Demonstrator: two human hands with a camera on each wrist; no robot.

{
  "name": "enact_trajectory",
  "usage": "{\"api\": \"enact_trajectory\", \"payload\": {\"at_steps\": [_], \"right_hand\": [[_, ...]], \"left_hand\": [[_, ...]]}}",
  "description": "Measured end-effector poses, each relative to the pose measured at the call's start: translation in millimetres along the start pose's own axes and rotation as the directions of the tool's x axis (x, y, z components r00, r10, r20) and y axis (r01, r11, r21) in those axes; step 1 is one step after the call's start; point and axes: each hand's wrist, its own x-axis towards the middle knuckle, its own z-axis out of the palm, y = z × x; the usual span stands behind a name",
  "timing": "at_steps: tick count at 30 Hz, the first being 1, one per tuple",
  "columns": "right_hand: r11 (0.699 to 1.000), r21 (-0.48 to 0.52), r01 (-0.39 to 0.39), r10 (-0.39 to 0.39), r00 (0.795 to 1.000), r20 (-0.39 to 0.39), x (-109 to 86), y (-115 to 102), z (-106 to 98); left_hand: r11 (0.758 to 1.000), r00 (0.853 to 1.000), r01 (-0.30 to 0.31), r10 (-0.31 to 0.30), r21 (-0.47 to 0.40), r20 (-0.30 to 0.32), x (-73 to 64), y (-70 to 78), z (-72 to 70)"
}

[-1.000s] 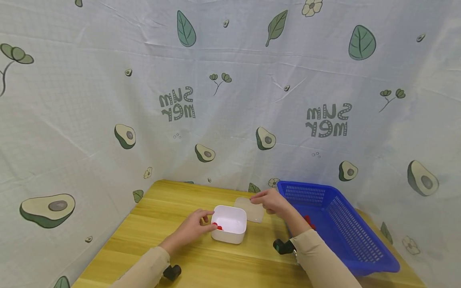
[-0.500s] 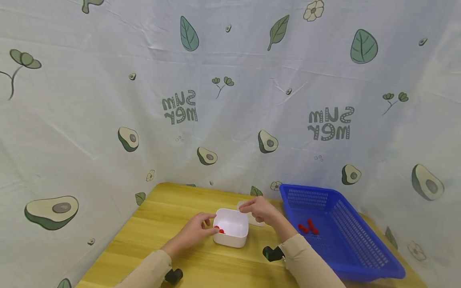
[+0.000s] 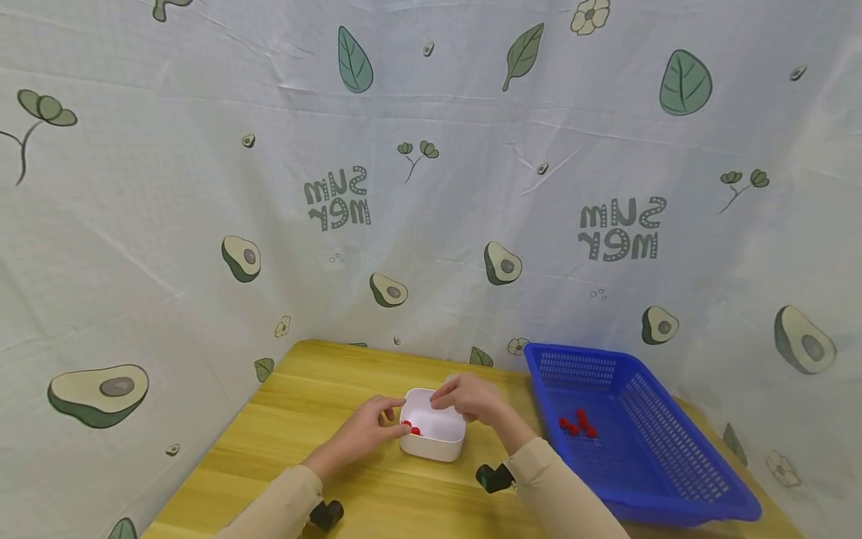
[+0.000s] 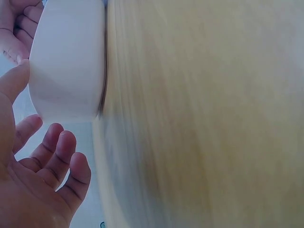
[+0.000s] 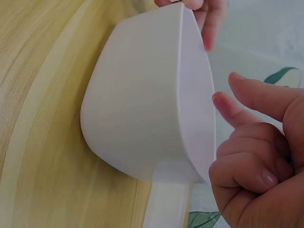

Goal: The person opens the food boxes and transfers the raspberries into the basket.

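Observation:
A white open box stands on the wooden table, with small round red pieces inside its near left corner. My left hand holds the box at its left side; in the left wrist view the thumb and index finger are at its rim while the other fingers curve loosely below. Over the box's far right rim is my right hand. In the right wrist view its thumb and index finger extend slightly apart with nothing visible between them, and the other fingers curl into the palm.
A blue perforated basket stands at the right, holding several small red pieces. A pale lid lies on the table beyond the box, mostly hidden by the right hand. A patterned curtain hangs behind the table.
My right hand has moved left from above the lid beside the basket to over the box. My left hand has stayed at the box. The red pieces in the basket have come into full view.

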Motion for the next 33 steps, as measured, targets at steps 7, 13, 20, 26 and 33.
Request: {"api": "enact_trajectory", "payload": {"at_steps": [7,13,20,26,33], "right_hand": [[0.992,-0.082,0.096,-0.092,0.994,0.055,1.5,-5.1,11.2],[0.981,-0.158,0.114,-0.108,0.993,0.051,5.6,-8.3,22.0],[0.929,-0.346,0.129,-0.108,0.991,0.080,7.9,-12.5,34.6],[0.872,-0.473,0.126,-0.107,0.992,0.067,7.7,-17.7,39.1],[0.815,-0.562,0.142,-0.117,0.990,0.082,10.9,-16.7,43.3]], "left_hand": [[1.000,1.000,-0.015,0.015,-0.006,-0.006,-0.3,-0.5,0.2],[1.000,1.000,-0.027,0.027,-0.005,-0.009,-0.2,-1.0,0.1],[0.999,0.999,-0.039,0.039,-0.005,-0.006,0.1,-0.9,0.2],[0.999,0.999,-0.034,0.034,-0.011,-0.005,0.7,-1.9,0.4],[0.999,0.999,-0.041,0.041,-0.017,-0.004,0.0,-2.9,0.2]]}}
